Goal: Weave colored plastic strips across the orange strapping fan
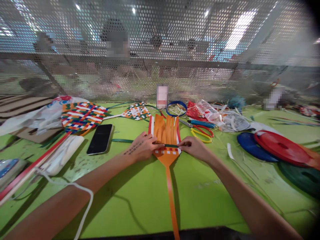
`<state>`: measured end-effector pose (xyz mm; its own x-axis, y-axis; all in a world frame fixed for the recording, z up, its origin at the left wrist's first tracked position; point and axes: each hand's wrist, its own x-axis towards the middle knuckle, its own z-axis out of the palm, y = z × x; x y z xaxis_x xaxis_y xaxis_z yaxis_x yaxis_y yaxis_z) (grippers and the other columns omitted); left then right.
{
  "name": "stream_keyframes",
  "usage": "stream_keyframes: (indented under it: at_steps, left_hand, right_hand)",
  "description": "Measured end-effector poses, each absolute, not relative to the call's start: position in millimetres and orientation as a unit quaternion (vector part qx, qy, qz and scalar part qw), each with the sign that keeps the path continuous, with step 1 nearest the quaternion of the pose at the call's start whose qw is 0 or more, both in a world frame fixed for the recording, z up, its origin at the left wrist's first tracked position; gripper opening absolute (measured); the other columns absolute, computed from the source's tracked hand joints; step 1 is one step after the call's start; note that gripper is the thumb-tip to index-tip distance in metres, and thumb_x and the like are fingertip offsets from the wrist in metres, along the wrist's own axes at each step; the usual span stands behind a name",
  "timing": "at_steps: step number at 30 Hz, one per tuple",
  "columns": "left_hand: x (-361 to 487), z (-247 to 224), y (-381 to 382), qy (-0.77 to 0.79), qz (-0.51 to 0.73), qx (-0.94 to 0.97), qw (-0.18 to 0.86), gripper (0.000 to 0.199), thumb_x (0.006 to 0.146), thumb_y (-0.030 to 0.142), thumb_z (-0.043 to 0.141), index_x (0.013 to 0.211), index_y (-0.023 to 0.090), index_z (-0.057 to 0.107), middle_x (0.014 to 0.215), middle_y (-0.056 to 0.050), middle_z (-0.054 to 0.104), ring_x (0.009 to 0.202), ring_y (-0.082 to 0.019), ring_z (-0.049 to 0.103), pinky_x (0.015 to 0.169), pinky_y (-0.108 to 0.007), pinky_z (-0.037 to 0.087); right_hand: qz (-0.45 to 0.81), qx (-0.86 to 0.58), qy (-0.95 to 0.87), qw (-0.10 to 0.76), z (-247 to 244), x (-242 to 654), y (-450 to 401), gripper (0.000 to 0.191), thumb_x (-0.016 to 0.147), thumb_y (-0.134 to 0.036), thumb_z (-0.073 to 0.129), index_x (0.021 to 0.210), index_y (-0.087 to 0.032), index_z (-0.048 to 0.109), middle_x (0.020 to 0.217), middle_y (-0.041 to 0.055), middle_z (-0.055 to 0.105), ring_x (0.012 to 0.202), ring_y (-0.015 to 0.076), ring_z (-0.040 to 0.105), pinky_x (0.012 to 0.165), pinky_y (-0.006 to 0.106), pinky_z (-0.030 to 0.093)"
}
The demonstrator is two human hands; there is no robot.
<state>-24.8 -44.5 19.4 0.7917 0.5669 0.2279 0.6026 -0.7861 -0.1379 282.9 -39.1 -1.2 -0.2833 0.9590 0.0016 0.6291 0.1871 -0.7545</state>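
An orange woven piece with upright strips, red and white side edges and a long orange tail lies at the centre of the green table. A dark green strip crosses its front, above a row of white and red checks. My left hand is at the left edge, fingers closed together over the green strip, which also runs out to the left beyond the wrist. At the right edge my right hand pinches the strip's other end between thumb and fingers.
A phone, a colourful woven fan and a smaller one lie left and behind. Scissors sit behind my right hand; blue, red and green rolls at right. A white cable crosses my left forearm.
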Motion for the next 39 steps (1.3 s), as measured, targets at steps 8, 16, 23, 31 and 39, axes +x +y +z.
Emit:
stream_keyframes:
  at_steps: [8,16,23,31,39]
  left_hand:
    - [-22,23,-47,-0.346,-0.069,-0.934,0.061,0.044,0.093,0.020,0.061,0.133,0.038,0.070,0.104,-0.005,0.067,0.098,-0.024,0.058,0.082,-0.038,0.033]
    - [-19,26,-49,-0.327,-0.063,-0.940,0.077,0.039,0.097,0.022,0.059,0.133,0.033,0.069,0.106,-0.007,0.068,0.101,-0.025,0.058,0.086,-0.039,0.033]
    - [-21,21,-47,-0.318,-0.075,-0.941,0.085,0.039,0.096,0.018,0.057,0.130,0.032,0.072,0.109,-0.007,0.069,0.103,-0.026,0.059,0.085,-0.041,0.034]
    - [-23,18,-46,-0.312,-0.098,-0.942,0.074,0.040,0.093,0.019,0.061,0.129,0.034,0.070,0.108,-0.006,0.068,0.102,-0.025,0.060,0.084,-0.039,0.034]
    - [-21,18,-47,-0.314,-0.108,-0.942,0.053,0.033,0.097,0.021,0.058,0.125,0.032,0.072,0.104,-0.005,0.068,0.101,-0.024,0.059,0.084,-0.039,0.033]
  right_hand:
    - [0.339,-0.538,-0.729,0.253,2,280,-41,0.016,0.079,-0.029,0.072,0.086,-0.019,0.082,0.081,0.0051,0.077,0.067,0.0173,0.065,0.063,0.028,0.048]
    - [0.236,-0.581,-0.730,0.271,14,299,-28,0.029,0.087,-0.040,0.068,0.104,-0.021,0.081,0.095,0.0067,0.079,0.076,0.0212,0.067,0.070,0.032,0.050]
    - [0.063,-0.685,-0.710,0.150,22,358,20,0.020,0.078,-0.034,0.077,0.089,-0.018,0.070,0.092,0.0132,0.072,0.088,0.0293,0.066,0.078,0.037,0.049]
    - [0.121,-0.683,-0.720,0.011,63,362,38,0.026,0.061,-0.022,0.084,0.055,-0.021,0.059,0.058,0.0035,0.062,0.062,0.0201,0.058,0.060,0.031,0.041]
    - [-0.073,-0.726,-0.659,0.184,111,349,-25,0.042,0.083,-0.055,0.073,0.095,-0.015,0.068,0.085,0.0133,0.070,0.078,0.0239,0.062,0.067,0.033,0.039]
